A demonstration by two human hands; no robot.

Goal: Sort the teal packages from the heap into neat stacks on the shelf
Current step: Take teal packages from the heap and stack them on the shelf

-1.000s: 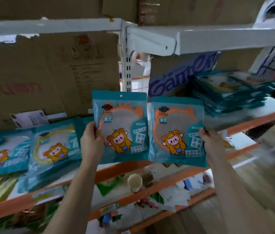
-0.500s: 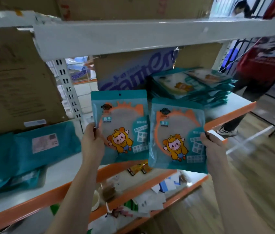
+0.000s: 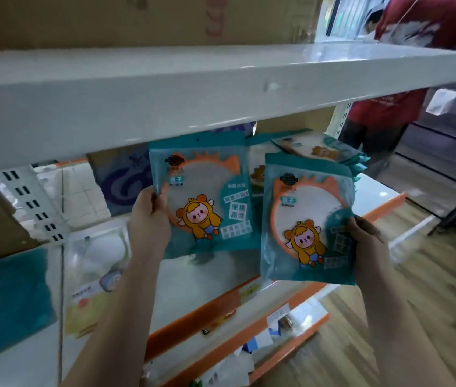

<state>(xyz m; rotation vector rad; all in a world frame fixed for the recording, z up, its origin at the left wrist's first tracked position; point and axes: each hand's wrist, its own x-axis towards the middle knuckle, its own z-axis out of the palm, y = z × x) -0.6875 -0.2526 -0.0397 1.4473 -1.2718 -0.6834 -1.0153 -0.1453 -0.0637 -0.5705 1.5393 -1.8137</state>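
As the left hand (image 3: 148, 220) pinched one pack (image 3: 207, 188) by its left edge and the right hand (image 3: 368, 247) gripped a second pack (image 3: 302, 216) by its right, both hung upright above the shelf's (image 3: 375, 195) front. Carrying seemed in hand; next, each wanted laying flat on the stack (image 3: 319, 150) behind.

A cardboard box (image 3: 137, 18) sits overhead. A person in a red shirt (image 3: 386, 110) stands to my right. Wood floor (image 3: 430, 275) fills the lower right. A box with purple lettering (image 3: 120, 180) stands at the back, near a white slotted post (image 3: 34, 208). A clear pouch with white contents (image 3: 101, 252) lies to my left.
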